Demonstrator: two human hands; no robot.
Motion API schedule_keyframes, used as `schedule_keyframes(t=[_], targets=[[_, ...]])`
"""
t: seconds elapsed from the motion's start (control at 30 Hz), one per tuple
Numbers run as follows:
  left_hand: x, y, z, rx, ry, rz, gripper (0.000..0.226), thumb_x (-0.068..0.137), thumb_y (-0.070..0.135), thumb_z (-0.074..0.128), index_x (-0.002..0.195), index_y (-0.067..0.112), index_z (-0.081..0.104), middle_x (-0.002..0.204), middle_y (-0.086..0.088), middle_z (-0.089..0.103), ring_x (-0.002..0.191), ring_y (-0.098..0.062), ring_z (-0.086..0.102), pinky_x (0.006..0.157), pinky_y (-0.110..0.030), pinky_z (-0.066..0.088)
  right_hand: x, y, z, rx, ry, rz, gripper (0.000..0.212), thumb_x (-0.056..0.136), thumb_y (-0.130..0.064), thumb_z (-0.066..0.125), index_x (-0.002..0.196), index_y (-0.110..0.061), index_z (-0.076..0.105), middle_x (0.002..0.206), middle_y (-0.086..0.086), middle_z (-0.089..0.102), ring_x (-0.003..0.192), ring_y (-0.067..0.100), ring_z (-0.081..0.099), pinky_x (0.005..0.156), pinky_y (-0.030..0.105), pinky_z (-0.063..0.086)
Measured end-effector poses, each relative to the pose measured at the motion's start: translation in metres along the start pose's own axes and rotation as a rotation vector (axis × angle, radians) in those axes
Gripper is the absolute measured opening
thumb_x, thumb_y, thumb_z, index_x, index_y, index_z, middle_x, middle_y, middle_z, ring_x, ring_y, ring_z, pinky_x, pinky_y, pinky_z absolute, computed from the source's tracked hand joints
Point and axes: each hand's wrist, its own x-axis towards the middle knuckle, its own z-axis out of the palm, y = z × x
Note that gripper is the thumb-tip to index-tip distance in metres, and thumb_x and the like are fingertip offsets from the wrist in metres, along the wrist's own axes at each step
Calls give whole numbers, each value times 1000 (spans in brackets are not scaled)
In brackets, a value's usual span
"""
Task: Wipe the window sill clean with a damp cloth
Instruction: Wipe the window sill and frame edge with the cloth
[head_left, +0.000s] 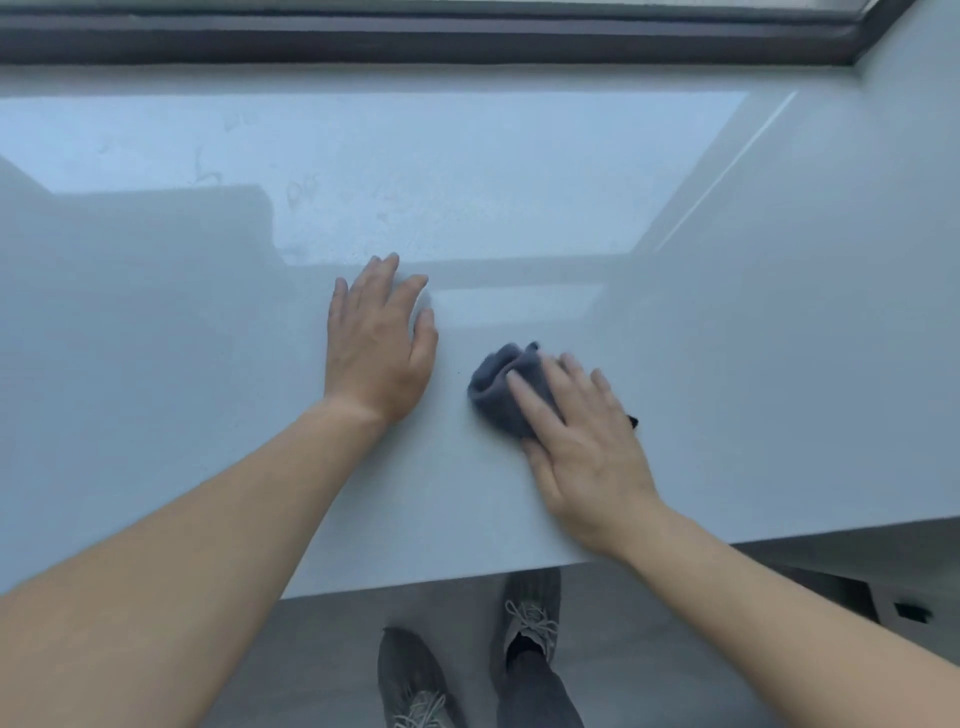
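Observation:
A wide, glossy white window sill (208, 338) fills most of the head view. A crumpled grey cloth (501, 387) lies on it right of centre. My right hand (582, 441) presses flat on the cloth with straight fingers, covering its right part. My left hand (379, 343) rests flat on the bare sill a little to the left of the cloth, fingers spread. Faint smudges and dust marks show on the sill farther back, near the window.
The dark window frame (415, 41) runs along the far edge. A white side wall (883, 208) rises at the right. The sill's front edge (415, 584) overhangs a grey floor where my two grey shoes (530, 618) stand.

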Motion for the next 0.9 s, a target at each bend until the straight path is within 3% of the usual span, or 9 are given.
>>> schedule_keyframes(t=[0.1, 0.2, 0.3, 0.43, 0.5, 0.57, 0.7, 0.77, 0.9], targets=[[17, 1, 7, 56, -29, -45, 49, 99, 34, 34, 144, 18, 45, 161, -10, 26, 151, -23, 14, 123, -47, 2, 18, 28, -8, -12, -61, -169, 56, 96, -33, 40, 151, -29, 34, 161, 4, 27, 149, 30, 20, 123, 48, 11], [21, 2, 10, 137, -67, -118, 57, 98, 40, 32, 153, 23, 31, 165, -8, 12, 153, -19, 1, 123, -42, -5, 69, 53, -16, 15, 14, 87, 58, 95, -34, 34, 153, -29, 29, 163, 4, 22, 150, 31, 16, 123, 45, 3], [20, 5, 9, 172, -98, -122, 62, 95, 45, 27, 153, 23, 31, 166, -7, 11, 153, -19, 0, 123, -41, -5, 97, 41, -15, 68, 102, 312, 58, 99, -27, 38, 155, -27, 24, 164, 7, 17, 151, 30, 9, 123, 45, 0], [27, 9, 8, 201, -35, -153, 53, 91, 41, 37, 139, 20, 48, 155, -12, 33, 146, -29, 22, 121, -45, 10, 93, 37, -15, 37, -24, -37, 57, 97, -29, 40, 153, -27, 31, 163, 7, 21, 150, 32, 15, 123, 49, 7], [40, 12, 7, 192, 14, -180, 47, 89, 39, 39, 127, 17, 55, 143, -12, 44, 137, -31, 33, 116, -46, 18, 112, 61, -22, 19, -71, -109, 56, 97, -31, 39, 153, -30, 31, 163, 4, 22, 150, 31, 16, 123, 48, 7], [61, 15, 7, 161, 23, -188, 48, 90, 38, 38, 128, 15, 55, 144, -13, 43, 138, -31, 32, 117, -46, 18, 147, 80, -28, 31, -29, 0, 57, 98, -30, 38, 154, -31, 27, 164, 2, 18, 151, 29, 13, 123, 45, 3], [89, 15, 16, 185, -78, -156, 62, 92, 43, 32, 149, 21, 36, 164, -9, 16, 152, -23, 6, 123, -43, -2, 198, 76, -31, 77, 78, 291, 59, 100, -28, 36, 156, -31, 17, 165, 4, 11, 152, 27, 4, 123, 42, -3], [90, 13, 21, 236, -97, -177, 65, 92, 47, 28, 153, 24, 29, 166, -6, 10, 153, -20, 0, 123, -43, -5, 196, 65, -26, 72, 59, 169, 60, 99, -26, 39, 156, -30, 19, 165, 6, 12, 152, 29, 6, 123, 43, -1], [89, 14, 23, 279, -74, -183, 63, 92, 48, 30, 152, 26, 31, 165, -6, 13, 152, -22, 3, 123, -44, -1, 203, 86, -31, 51, -59, -155, 58, 97, -29, 41, 154, -31, 27, 164, 3, 18, 151, 29, 14, 123, 45, 3]])
